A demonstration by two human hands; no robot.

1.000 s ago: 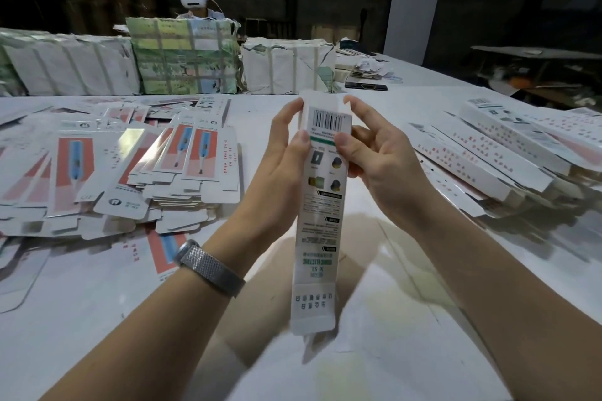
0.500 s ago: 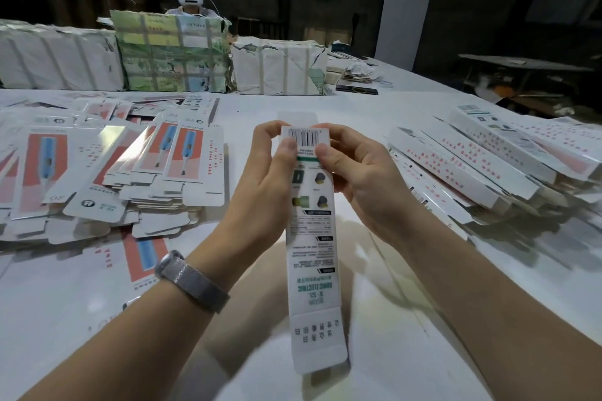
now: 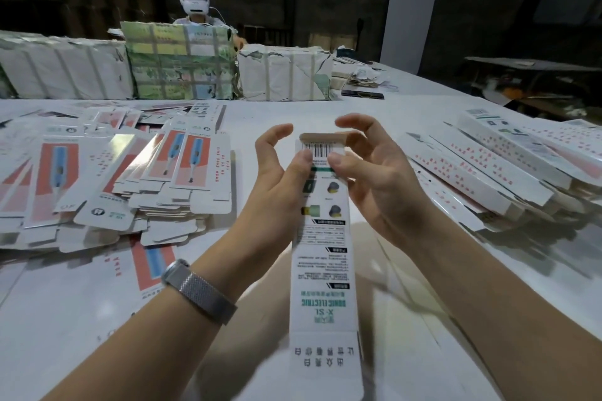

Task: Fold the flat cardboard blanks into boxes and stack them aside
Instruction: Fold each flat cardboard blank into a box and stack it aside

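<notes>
I hold a long narrow white box [image 3: 324, 270] upright-tilted over the white table [image 3: 81, 319], its barcode end at the top, its open flap at the bottom near me. My left hand [image 3: 277, 179] grips the left edge near the top, thumb on the barcode face. From the other side my right hand [image 3: 371, 172] pinches the top right edge, its thumb by the barcode and its fingers curved above the folded top flap. Flat blanks [image 3: 130, 179] with red and blue print lie heaped on the left. Folded boxes [image 3: 495, 169] are stacked on the right.
Wrapped bundles [image 3: 182, 65] of stock stand in a row along the table's far side. Behind them sits a person [image 3: 194, 6] wearing a white headset. Loose papers and a dark flat object [image 3: 361, 94] lie at the far right of the table.
The box has come lower and closer to me. Its top flap is now folded over, and both hands' fingers have lifted and spread above that end.
</notes>
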